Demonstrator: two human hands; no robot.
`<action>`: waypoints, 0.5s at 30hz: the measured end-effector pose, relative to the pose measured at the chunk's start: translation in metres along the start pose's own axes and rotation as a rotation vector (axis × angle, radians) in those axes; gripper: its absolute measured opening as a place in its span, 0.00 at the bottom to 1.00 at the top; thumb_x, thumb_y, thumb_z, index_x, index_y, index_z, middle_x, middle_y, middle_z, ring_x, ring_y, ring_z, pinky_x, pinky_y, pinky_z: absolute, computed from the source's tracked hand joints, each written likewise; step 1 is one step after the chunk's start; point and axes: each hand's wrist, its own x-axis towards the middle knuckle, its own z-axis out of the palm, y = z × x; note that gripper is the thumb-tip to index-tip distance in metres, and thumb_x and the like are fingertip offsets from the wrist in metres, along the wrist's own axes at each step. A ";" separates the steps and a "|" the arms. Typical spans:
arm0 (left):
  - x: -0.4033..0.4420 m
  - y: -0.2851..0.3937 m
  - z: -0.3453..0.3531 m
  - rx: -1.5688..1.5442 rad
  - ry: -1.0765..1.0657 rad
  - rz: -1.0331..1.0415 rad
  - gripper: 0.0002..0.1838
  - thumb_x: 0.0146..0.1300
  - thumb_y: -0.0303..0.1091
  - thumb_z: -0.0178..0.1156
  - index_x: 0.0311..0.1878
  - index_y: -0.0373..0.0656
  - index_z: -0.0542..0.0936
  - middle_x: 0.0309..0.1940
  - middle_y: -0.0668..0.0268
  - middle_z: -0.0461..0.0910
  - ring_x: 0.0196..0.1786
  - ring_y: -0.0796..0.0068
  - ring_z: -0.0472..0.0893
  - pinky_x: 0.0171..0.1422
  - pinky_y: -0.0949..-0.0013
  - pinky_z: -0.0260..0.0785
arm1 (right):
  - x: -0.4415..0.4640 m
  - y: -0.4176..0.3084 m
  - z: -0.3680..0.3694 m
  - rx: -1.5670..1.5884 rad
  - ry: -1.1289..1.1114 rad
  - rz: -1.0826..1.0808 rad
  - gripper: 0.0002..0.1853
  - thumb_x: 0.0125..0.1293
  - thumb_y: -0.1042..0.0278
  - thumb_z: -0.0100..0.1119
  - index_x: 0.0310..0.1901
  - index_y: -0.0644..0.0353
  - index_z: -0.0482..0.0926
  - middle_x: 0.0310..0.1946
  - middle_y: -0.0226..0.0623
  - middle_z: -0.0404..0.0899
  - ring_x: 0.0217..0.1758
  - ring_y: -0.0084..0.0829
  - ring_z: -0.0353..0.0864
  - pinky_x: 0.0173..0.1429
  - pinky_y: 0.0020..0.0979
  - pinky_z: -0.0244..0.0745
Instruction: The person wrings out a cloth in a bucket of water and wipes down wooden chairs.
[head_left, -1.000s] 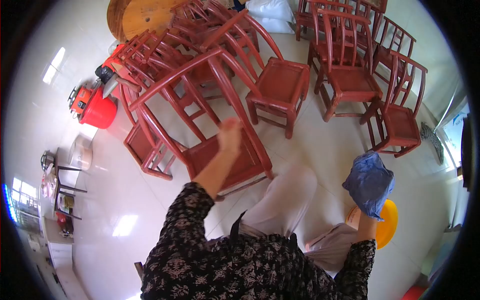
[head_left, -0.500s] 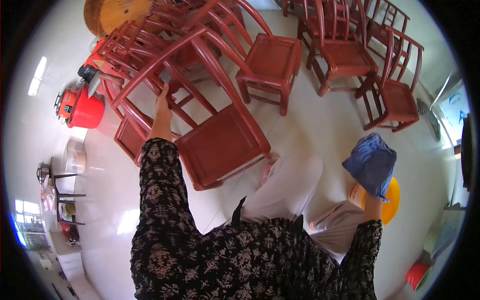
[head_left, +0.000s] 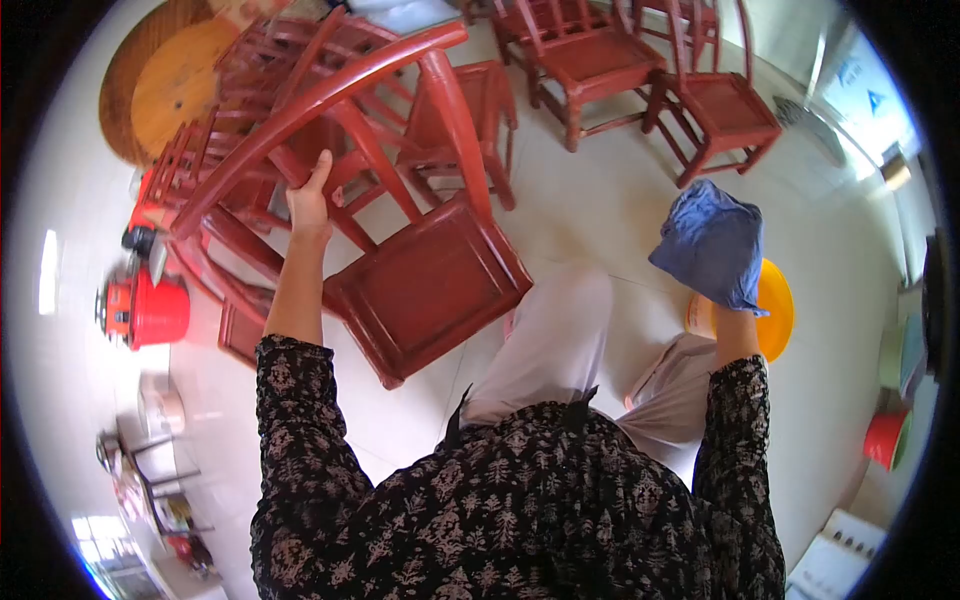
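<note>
My left hand [head_left: 312, 200] is wrapped round a backrest slat of the nearest red wooden chair [head_left: 425, 285], its thumb pointing up. This chair is tilted, with its seat facing me. On the right, a crumpled blue cloth [head_left: 710, 245] covers my right hand [head_left: 735, 318]; the cloth hides the fingers, and only the wrist and the heel of the hand show beneath it. Just beyond that wrist stands a yellow bucket [head_left: 777, 310], partly hidden by the cloth and arm.
More red chairs [head_left: 590, 60] stand at the back and upper left, near a round wooden table top [head_left: 180, 85]. A red tub [head_left: 160, 308] is at the left. At the right are a small red basin [head_left: 885, 438] and a metal-framed panel [head_left: 865, 85].
My left hand has moved from a blurred reach over the chair to a grip on its backrest. The chair has turned and tilted. The cloth remains on my right hand, and the view has shifted.
</note>
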 end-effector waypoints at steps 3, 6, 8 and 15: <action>0.004 -0.003 0.052 0.064 -0.153 -0.016 0.13 0.55 0.38 0.66 0.25 0.42 0.73 0.18 0.70 0.71 0.16 0.80 0.67 0.19 0.74 0.57 | 0.011 -0.033 -0.052 -0.022 0.086 0.043 0.14 0.51 0.54 0.56 0.35 0.54 0.75 0.32 0.35 0.78 0.38 0.39 0.76 0.42 0.37 0.68; 0.003 0.003 0.099 0.097 -0.223 0.011 0.15 0.54 0.40 0.67 0.22 0.43 0.73 0.17 0.70 0.72 0.15 0.81 0.66 0.18 0.76 0.57 | 0.016 -0.033 -0.080 -0.375 0.160 -0.010 0.09 0.42 0.62 0.56 0.27 0.50 0.71 0.24 0.31 0.73 0.30 0.38 0.76 0.28 0.39 0.64; 0.005 -0.001 0.125 0.137 -0.261 -0.009 0.16 0.53 0.41 0.68 0.23 0.42 0.73 0.16 0.70 0.72 0.13 0.81 0.66 0.16 0.76 0.57 | 0.013 -0.026 -0.086 -0.451 0.113 0.059 0.09 0.40 0.63 0.56 0.26 0.49 0.69 0.21 0.31 0.70 0.28 0.37 0.75 0.25 0.39 0.62; -0.005 -0.004 0.205 0.144 -0.214 -0.005 0.17 0.50 0.41 0.70 0.26 0.39 0.74 0.17 0.71 0.70 0.12 0.82 0.65 0.15 0.77 0.56 | 0.017 -0.032 -0.106 -0.486 -0.009 0.226 0.07 0.50 0.63 0.53 0.29 0.53 0.70 0.24 0.33 0.72 0.29 0.41 0.72 0.31 0.34 0.63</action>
